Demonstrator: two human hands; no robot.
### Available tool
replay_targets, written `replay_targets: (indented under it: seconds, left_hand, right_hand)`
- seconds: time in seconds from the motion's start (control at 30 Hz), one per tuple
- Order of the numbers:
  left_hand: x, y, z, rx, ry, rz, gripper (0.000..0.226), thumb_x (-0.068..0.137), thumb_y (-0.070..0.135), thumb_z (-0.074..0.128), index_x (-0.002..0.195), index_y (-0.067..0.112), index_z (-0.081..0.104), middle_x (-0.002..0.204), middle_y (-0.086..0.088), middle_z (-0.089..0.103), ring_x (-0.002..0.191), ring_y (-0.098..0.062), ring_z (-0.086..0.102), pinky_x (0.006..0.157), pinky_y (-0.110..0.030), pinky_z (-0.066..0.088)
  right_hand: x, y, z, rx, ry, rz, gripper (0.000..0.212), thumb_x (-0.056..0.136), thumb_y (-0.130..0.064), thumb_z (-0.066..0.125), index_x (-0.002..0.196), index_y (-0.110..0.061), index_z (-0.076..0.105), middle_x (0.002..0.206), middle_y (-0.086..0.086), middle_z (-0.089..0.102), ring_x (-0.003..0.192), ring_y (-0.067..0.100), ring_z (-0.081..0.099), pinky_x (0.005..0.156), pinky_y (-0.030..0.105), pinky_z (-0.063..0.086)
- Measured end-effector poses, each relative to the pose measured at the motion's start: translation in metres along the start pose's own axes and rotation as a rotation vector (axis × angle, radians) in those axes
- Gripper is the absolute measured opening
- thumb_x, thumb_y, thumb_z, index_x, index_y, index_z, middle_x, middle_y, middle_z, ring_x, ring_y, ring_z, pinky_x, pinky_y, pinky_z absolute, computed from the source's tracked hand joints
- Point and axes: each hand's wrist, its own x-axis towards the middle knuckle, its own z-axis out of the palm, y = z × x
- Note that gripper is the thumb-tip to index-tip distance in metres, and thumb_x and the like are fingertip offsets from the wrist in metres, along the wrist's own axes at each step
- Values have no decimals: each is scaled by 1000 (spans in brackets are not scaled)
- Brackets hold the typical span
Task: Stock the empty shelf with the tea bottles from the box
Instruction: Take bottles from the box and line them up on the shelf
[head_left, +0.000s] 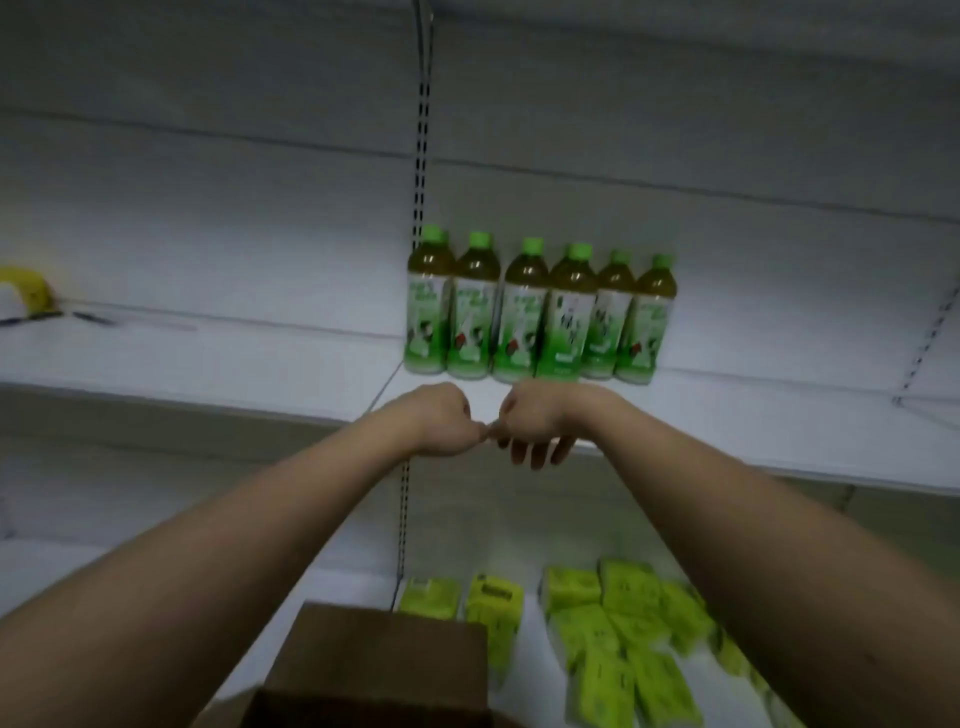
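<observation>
Your left hand (441, 421) is curled into a fist, touching your right hand (532, 423), whose fingers hang loose; neither holds anything. At twelve o'clock, just beyond them, six tea bottles (537, 312) stand upright in a row on the shelf (208, 364). At six o'clock sits the box (384, 660).

materials and finishes on the shelving

the shelf (208, 364) looks like smooth, matt white painted metal, with a slotted metal upright (422, 156) behind. the tea bottles (537, 312) are clear glossy plastic with shiny printed label wraps and smooth green plastic caps. the box (384, 665) is matt brown cardboard. the lime-green packs (623, 623) below have a soft-looking wrap; its material is too blurred to tell.
</observation>
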Motion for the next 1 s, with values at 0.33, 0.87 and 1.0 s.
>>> replay_targets:
  seconds: [0.33, 0.87, 1.0]
  left_hand:
    - [-58, -106, 121, -190, -410, -288, 42, 97, 35, 50, 117, 0, 60, 115, -16, 65, 98, -32, 63, 84, -39, 52]
    - [-131, -266, 346, -297, -320, -946, 48, 92, 41, 52, 127, 10, 48, 125, -17, 53, 112, -35, 55, 93, -43, 47]
    - [-139, -285, 396, -418, -274, -1144, 72, 92, 35, 57, 147, 7, 19, 145, -21, 29, 128, -42, 40, 101, -49, 40]
  right_hand:
    - [27, 10, 154, 53, -257, -27, 25, 98, -29, 47, 99, -9, 62, 81, 6, 67, 59, 21, 60, 59, 25, 47]
    - [98, 83, 437, 287, -412, 89, 15, 91, -21, 57, 94, -13, 68, 94, 5, 68, 93, 22, 63, 83, 35, 49]
    - [128, 79, 486, 226, -525, 104, 28, 90, -19, 58, 117, -11, 62, 109, 7, 66, 104, 26, 62, 86, 32, 48]
